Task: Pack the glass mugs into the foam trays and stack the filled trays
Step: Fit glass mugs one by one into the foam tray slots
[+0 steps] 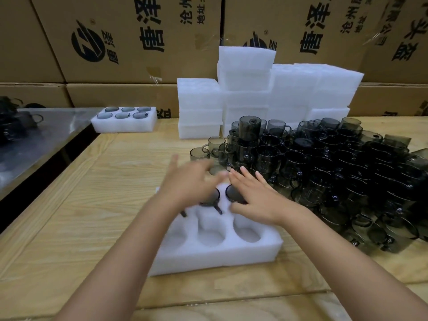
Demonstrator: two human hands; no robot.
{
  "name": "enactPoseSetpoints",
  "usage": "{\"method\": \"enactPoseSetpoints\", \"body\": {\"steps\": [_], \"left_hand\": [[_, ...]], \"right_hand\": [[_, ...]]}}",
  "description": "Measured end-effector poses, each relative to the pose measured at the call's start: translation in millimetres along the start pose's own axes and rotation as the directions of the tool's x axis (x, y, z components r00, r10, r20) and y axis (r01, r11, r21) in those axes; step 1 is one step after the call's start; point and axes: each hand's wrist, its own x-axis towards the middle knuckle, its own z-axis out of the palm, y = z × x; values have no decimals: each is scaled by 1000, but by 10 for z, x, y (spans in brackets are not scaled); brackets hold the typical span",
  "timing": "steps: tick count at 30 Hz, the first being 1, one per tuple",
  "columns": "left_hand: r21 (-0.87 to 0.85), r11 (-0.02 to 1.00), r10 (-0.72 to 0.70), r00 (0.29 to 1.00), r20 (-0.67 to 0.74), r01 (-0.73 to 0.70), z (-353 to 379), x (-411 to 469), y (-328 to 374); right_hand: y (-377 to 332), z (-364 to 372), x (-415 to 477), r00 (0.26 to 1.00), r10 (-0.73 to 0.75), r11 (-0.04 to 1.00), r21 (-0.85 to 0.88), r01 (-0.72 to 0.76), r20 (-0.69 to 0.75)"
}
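A white foam tray (215,251) with round pockets lies on the wooden table in front of me. Its three near pockets are empty. Smoky glass mugs (234,193) sit in the far row, partly hidden under my hands. My left hand (190,181), blurred, hovers over the far left pockets with fingers stretched out. My right hand (254,195) lies flat with straight fingers over the far right mug. A large heap of dark glass mugs (335,167) fills the table to the right.
Stacks of empty foam trays (250,96) stand behind the mug heap. A filled foam tray (125,120) lies at the far left of the table. A metal table (34,144) with more mugs adjoins on the left. Cardboard boxes (129,38) wall the back.
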Motion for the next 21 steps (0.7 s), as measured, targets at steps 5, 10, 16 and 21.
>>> {"method": "enactPoseSetpoints", "body": {"steps": [5, 10, 16, 21], "left_hand": [[-952, 299, -503, 857, -106, 58, 46, -232, -682], [-975, -223, -532, 838, 120, -3, 278, -304, -904], [-987, -153, -494, 862, 118, 47, 322, -263, -894], [-995, -90, -491, 868, 79, 40, 336, -243, -881]], "right_hand": [[-24, 4, -20, 1000, 16, 995, -102, -16, -4], [16, 23, -21, 1000, -7, 998, -55, 6, -13], [-9, -191, 57, 897, 76, 920, 377, 106, -436], [122, -737, 514, 757, 215, 972, 58, -228, -617]]}}
